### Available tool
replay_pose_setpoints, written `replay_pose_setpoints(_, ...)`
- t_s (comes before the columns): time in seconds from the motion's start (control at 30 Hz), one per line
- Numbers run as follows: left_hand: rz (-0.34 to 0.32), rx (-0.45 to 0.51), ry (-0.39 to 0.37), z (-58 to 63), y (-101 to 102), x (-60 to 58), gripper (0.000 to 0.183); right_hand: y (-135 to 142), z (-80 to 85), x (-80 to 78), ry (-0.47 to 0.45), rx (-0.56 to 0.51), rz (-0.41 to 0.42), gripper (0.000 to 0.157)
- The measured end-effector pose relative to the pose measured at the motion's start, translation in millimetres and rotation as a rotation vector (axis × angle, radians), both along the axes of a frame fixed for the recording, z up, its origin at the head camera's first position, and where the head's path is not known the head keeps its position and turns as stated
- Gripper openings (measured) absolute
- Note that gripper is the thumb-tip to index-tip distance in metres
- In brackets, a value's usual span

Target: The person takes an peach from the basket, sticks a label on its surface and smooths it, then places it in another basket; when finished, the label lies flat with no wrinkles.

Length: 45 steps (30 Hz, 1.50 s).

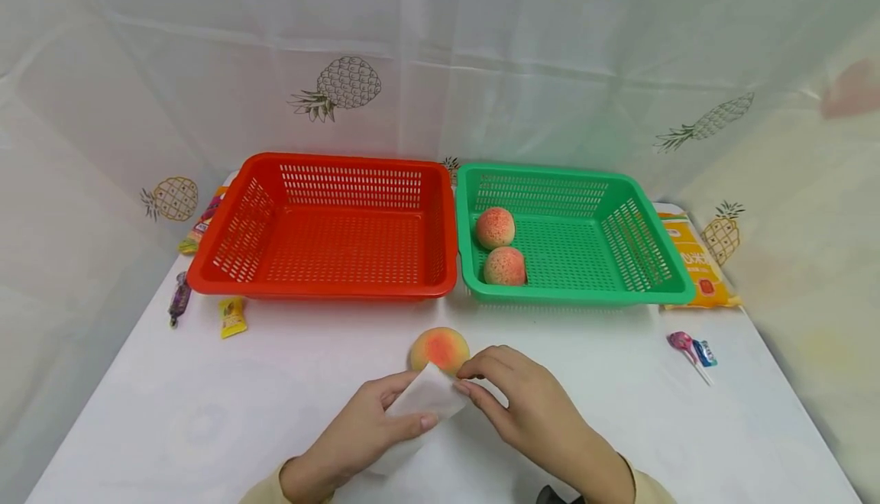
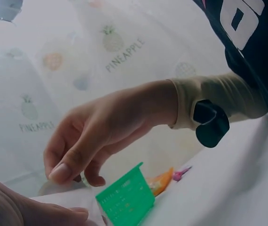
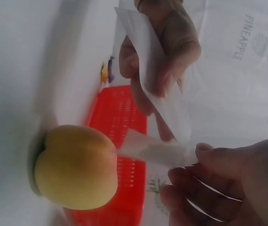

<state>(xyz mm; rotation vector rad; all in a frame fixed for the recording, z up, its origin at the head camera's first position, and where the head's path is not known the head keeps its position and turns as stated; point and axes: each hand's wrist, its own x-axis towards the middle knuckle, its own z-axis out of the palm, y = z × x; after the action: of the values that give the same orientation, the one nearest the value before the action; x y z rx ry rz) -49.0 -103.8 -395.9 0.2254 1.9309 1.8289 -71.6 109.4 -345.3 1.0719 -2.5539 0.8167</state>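
Note:
A folded white sheet of thin paper is gripped by my left hand, with the thumb lying across its front. My right hand pinches the sheet's right corner between thumb and fingertips. The right wrist view shows the paper in the left hand and a loose flap at the right hand's thumb. Just beyond the paper, a yellow-orange peach with a reddish patch lies on the table. Part of its near side is hidden by the paper's tip.
A red basket and a green basket stand side by side at the back. Two peaches lie in the green one. Wrapped candies are at the left, a lollipop and an orange packet at the right.

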Motion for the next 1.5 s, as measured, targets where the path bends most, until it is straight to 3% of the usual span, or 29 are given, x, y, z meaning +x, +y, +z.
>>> replay_pose_setpoints(0.27, -0.053, -0.030, -0.031, -7.6, -7, -1.6, 0.044, 11, 1.4, -0.3, -0.037, -0.038, -0.049, 0.011)
replay_pose_setpoints(0.43, -0.164, -0.078, 0.031, -17.8, -14, -2.2, 0.042, 22, 3.4, -1.8, -0.059, -0.034, -0.131, 0.012)
replay_pose_setpoints(0.6, -0.291, -0.227, 0.244, -30.6, -14, -1.8, 0.042, 34, 5.9, -5.8, -0.023, -0.045, -0.221, 0.014)
replay_pose_setpoints(0.7, -0.338, -0.377, 0.423, -33.3, -8, 1.0, 0.045, 38, 5.7, -7.8, -0.004, -0.060, -0.250, 0.014)
replay_pose_setpoints(0.9, -0.354, -0.732, 0.793, -32.0, 9, 7.1, 0.057, 41, 1.7, -8.0, -0.044, -0.063, -0.264, 0.012)
replay_pose_setpoints(1.03, -0.277, -0.850, 0.988, -26.0, 13, 10.7, 0.061, 41, -0.9, -8.0, -0.061, -0.055, -0.272, 0.011)
replay_pose_setpoints(1.13, -0.146, -0.859, 1.038, -19.1, 16, 7.4, 0.054, 42, -2.2, -8.7, -0.062, -0.059, -0.273, 0.011)
replay_pose_setpoints(1.23, 0.029, -0.850, 1.020, -14.7, 21, -3.3, 0.052, 43, -3.6, -9.9, -0.032, -0.068, -0.266, 0.012)
replay_pose_setpoints(1.33, 0.175, -0.869, 0.979, -15.1, 29, -15.9, 0.065, 43, -5.4, -10.9, -0.003, -0.075, -0.269, 0.013)
replay_pose_setpoints(1.5, 0.260, -0.972, 0.948, -23.5, 45, -29.9, 0.077, 41, -9.2, -11.1, 0.030, -0.073, -0.276, 0.014)
